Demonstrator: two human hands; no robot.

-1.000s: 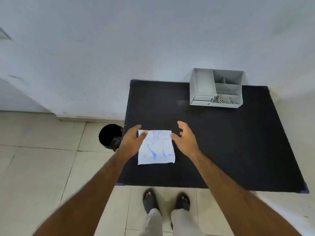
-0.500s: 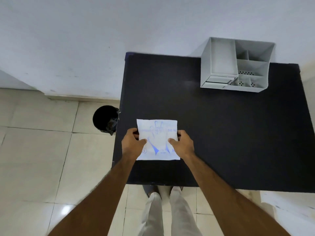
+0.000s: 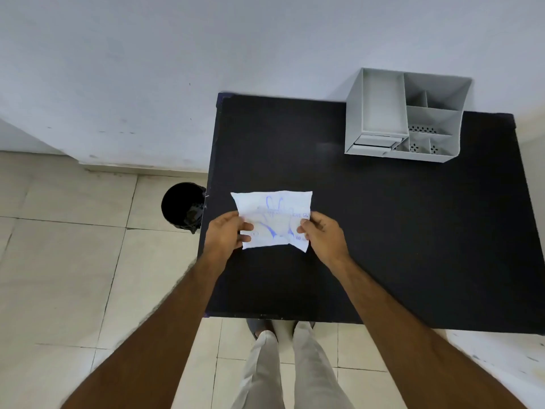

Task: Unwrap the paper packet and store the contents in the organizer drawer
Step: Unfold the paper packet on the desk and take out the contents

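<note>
A white paper packet (image 3: 272, 211) printed with a blue glove drawing is held over the near left part of the black table (image 3: 398, 231). My left hand (image 3: 225, 233) pinches its left edge and my right hand (image 3: 323, 233) pinches its right edge. The packet's lower right corner is bent down and its sheet is slightly crumpled. A grey plastic organizer (image 3: 405, 118) stands at the table's far side against the wall, with one long compartment, several small ones and a small drawer (image 3: 374, 143) at its front left.
A black round bin (image 3: 182, 206) stands on the tiled floor just left of the table. A white wall runs behind the table. My legs and sandals show below the table's near edge.
Both hands went from resting beside the flat packet to gripping its two side edges. The packet has come up off the table and is now creased.
</note>
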